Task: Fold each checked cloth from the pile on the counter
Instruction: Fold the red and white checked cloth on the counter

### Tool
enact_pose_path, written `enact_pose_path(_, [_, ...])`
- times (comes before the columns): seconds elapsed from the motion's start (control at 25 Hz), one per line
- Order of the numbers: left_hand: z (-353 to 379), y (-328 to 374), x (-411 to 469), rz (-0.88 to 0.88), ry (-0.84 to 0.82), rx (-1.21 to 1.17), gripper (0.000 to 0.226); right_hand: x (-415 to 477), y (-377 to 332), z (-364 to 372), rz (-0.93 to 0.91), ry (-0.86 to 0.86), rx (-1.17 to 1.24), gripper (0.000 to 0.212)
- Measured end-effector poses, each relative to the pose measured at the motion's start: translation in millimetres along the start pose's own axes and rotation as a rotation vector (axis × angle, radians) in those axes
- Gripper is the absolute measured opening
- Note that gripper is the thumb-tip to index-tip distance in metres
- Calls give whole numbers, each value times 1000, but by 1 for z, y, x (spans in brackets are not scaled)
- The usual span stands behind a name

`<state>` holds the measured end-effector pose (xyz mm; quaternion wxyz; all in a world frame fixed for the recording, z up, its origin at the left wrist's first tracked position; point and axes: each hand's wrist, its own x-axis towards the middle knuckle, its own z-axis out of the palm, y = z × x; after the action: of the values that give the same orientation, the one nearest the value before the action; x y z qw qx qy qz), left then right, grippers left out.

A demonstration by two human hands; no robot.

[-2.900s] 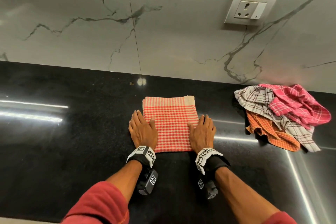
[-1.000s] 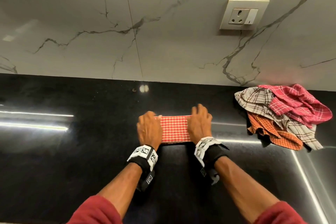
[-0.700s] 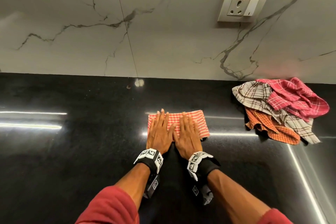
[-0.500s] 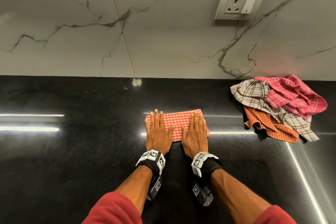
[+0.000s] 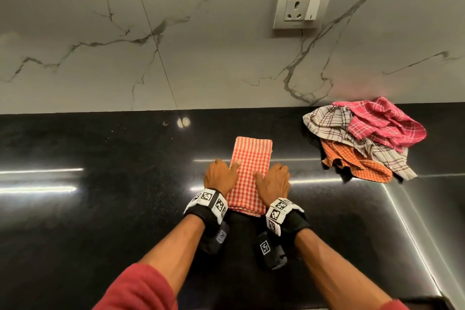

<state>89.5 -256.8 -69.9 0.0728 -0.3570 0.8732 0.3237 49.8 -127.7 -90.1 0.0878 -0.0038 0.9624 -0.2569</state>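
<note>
The glossy black table (image 5: 100,221) fills the lower half of the frame. A folded red checked cloth (image 5: 251,156) lies at its centre, and a crumpled pile (image 5: 362,138) (pink, grey-white and orange cloths) sits at right, well apart.

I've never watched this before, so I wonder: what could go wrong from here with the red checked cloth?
The red checked cloth is a narrow folded strip, held at its side edges by the left hand and right hand; an uneven lift could let the layers slip apart. The black counter looks glossy, so the strip might slide askew. The unfolded pile lies near on the right and could get snagged.
</note>
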Motion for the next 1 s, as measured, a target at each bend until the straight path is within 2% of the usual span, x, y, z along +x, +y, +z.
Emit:
enact_pose_path(0.08, [9,7,3,-115,-84,-208,74,7,2,-1,92,-118,186,44])
enact_pose_path(0.12, [13,7,6,-145,-114,-270,70,14,5,-4,148,-161,276,40])
enact_pose_path(0.2, [16,2,9,-180,-170,-434,51,22,10,-9,226,-261,439,28])
enact_pose_path(0.28, [13,-4,9,-241,-271,-709,33,22,14,-11,249,-326,521,29])
enact_pose_path(0.4, [5,-14,0,-297,-450,-1027,19,20,14,-13,329,-449,787,21])
enact_pose_path(0.48, [1,-20,-5,-295,-469,-1073,17,17,10,-18,416,-599,997,26])
enact_pose_path(0.6, [-7,-24,-9,-275,-447,-1043,14,15,11,-24,427,-653,1007,32])
enact_pose_path(0.76, [-16,-28,-13,-278,-462,-1047,29,16,16,-29,400,-725,1058,34])
enact_pose_path(1.0, [-20,-24,-11,-141,-427,-1065,28,22,14,-31,289,-661,1068,34])
